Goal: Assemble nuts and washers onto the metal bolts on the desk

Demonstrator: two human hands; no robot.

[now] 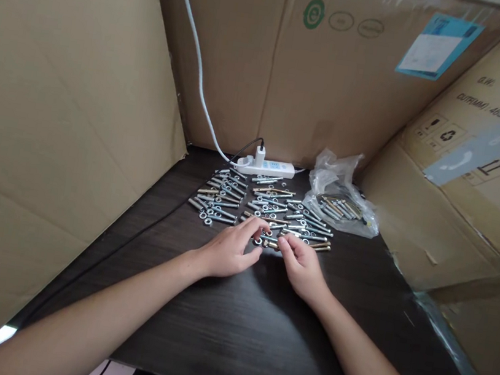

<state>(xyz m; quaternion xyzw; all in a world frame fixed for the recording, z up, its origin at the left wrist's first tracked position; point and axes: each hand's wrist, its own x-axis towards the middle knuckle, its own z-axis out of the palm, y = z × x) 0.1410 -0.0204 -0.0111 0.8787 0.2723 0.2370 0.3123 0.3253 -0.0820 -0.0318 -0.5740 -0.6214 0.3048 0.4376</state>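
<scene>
Over the near edge of the spread hardware, my left hand (234,250) is curved with thumb and fingers apart, a metal washer (258,241) showing in the gap between them. To its right, my right hand (304,266) has thumb and forefinger pinched together; what they hold, if anything, is too small to make out. A short brass-coloured piece (271,245) lies between the two hands, beside the right fingertips. Around them spread silver and brass-coloured bolts (223,220), many with sleeves, and loose washers (208,222), laid in rough groups on the dark table (211,331).
A clear plastic bag (340,175) with more bolts (342,208) lies at the back right. Behind the hardware stands a white power strip (278,169) with a plug in it. A black cable (141,231) crosses the table's left side. Cardboard walls (231,54) enclose three sides.
</scene>
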